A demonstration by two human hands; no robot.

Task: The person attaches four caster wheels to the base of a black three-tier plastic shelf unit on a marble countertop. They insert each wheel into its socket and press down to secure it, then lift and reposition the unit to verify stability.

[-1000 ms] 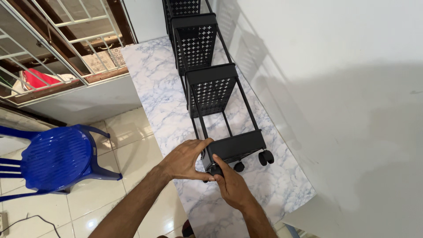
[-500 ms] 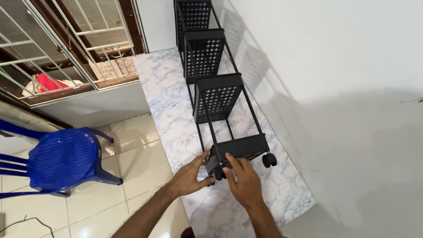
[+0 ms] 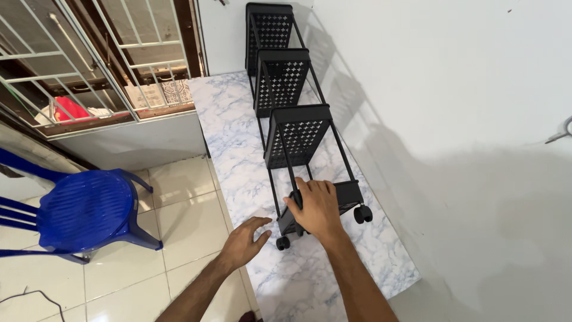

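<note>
The marble-patterned surface (image 3: 238, 149) runs along the white wall (image 3: 447, 119), and on it my black metal cart (image 3: 292, 128) lies on its side, its perforated baskets one after another toward the far corner. The frame looks fully put together: all tiers sit on their rods. At the near end, two wheels (image 3: 360, 213) show on the base by the wall and one wheel (image 3: 282, 242) on the near corner, so I judge the casters are mostly or all fitted; the fourth I cannot see under my hand. The cart has not been stood upright.

My right hand (image 3: 317, 209) lies flat over the bottom tier, fingers closed around its edge. My left hand (image 3: 244, 241) hovers open just beside the near wheel, holding nothing. A blue plastic chair (image 3: 80, 211) stands on the tiled floor (image 3: 173, 238).
</note>
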